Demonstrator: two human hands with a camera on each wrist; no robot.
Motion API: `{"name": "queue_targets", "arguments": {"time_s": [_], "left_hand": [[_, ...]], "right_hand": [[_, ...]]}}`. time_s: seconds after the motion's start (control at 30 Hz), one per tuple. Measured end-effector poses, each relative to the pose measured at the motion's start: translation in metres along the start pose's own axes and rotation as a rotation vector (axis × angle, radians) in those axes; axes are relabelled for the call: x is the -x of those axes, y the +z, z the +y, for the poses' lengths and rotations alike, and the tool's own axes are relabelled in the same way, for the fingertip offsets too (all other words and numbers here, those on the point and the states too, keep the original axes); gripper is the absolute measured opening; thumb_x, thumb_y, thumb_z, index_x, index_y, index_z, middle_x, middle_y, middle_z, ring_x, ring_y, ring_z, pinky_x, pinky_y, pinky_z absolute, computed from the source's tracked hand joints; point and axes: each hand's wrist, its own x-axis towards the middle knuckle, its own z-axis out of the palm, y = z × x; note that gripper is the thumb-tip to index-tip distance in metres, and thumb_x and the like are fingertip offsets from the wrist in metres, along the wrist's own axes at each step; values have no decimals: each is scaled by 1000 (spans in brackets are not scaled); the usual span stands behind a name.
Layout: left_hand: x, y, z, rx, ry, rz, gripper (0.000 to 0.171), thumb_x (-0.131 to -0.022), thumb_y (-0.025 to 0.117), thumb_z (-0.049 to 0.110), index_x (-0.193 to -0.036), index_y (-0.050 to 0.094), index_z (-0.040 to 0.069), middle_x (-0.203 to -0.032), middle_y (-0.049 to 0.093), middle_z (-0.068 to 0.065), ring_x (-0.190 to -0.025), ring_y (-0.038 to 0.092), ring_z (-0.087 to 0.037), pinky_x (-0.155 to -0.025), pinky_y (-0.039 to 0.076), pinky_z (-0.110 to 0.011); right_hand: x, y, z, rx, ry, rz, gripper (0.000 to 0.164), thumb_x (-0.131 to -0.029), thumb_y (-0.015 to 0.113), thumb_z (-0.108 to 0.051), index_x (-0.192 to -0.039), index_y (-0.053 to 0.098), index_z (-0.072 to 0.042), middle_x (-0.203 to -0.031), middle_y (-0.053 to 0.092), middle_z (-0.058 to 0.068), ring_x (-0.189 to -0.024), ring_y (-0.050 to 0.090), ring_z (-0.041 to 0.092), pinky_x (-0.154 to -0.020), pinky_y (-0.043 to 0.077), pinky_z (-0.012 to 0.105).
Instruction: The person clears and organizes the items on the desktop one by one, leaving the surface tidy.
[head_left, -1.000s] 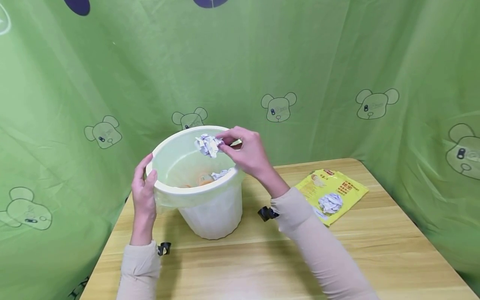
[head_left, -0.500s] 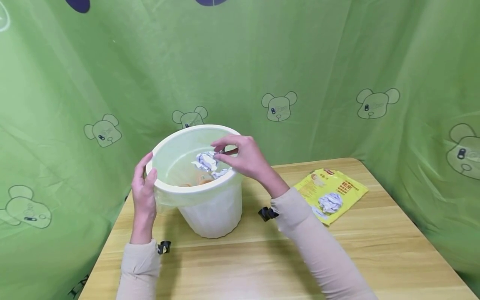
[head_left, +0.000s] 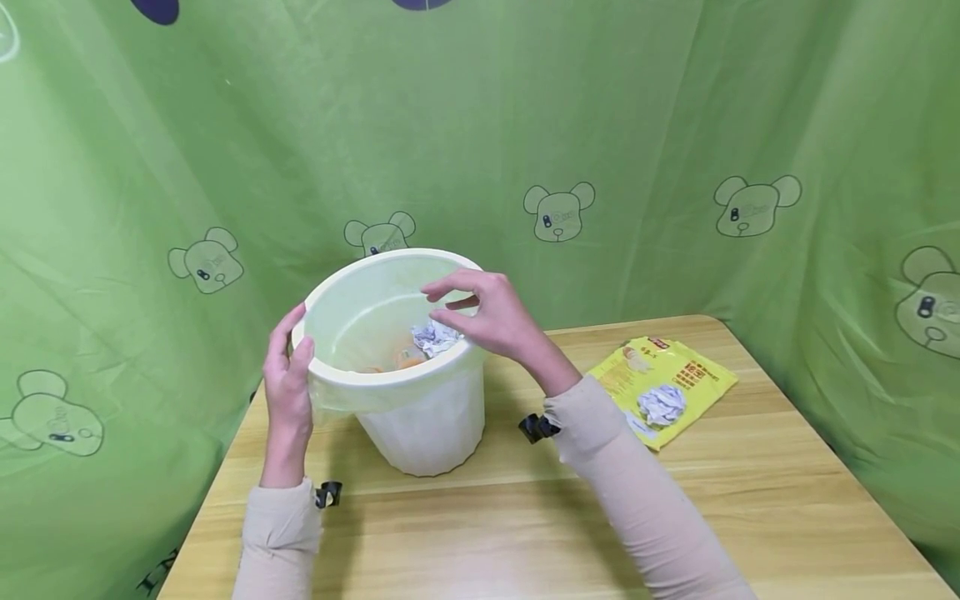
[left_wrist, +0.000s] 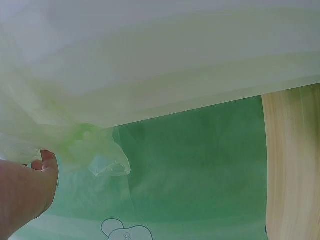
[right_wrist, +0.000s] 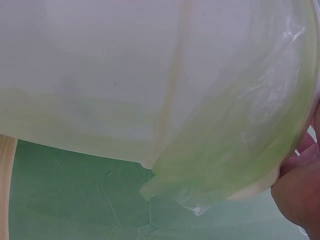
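A white trash bin (head_left: pixel 422 437) with a pale green liner bag (head_left: pixel 330 397) folded over its rim stands on the wooden table. My left hand (head_left: pixel 288 379) grips the rim at its left side; in the left wrist view the hand (left_wrist: pixel 31 187) shows beside the liner. Over the right side of the opening is my right hand (head_left: pixel 487 312), thumb and fingers spread apart with nothing between them. Just below the fingertips, crumpled white paper (head_left: pixel 433 338) lies inside the bin, next to an orange item (head_left: pixel 409 358). The rim hides part of the contents.
To the right on the table (head_left: pixel 757 500) lies a flat yellow snack bag (head_left: pixel 693 379). Another crumpled paper ball (head_left: pixel 662 406) rests on top of it. A green curtain (head_left: pixel 630 100) with bear prints surrounds the table at the back and sides.
My right hand lowered the paper ball into the bin and let go of it; the fingers have parted. The left hand stays at the rim.
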Motion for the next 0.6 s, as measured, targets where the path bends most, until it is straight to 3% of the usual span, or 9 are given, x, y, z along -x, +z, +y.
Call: {"name": "queue_targets", "arguments": {"time_s": [0.37,0.6], "left_hand": [[0,0,0,8,-6,0,49,-98,60,28,-147,57,24,-144,55,-7,-114,61,-35,-86,65,-27],[1,0,1,7,-14,4,49,-98,60,28,-147,57,23,-143,56,-8,-112,62,-35,-86,65,-28]], "right_hand": [[3,-5,-2,-53,-2,16,27,-91,76,-3,-117,75,-4,-117,76,13,-108,72,24,-90,64,27],[12,-22,2,-67,14,82,28,-90,77,-4,-119,75,-5,-113,73,11,-109,71,28,-92,64,30]]}}
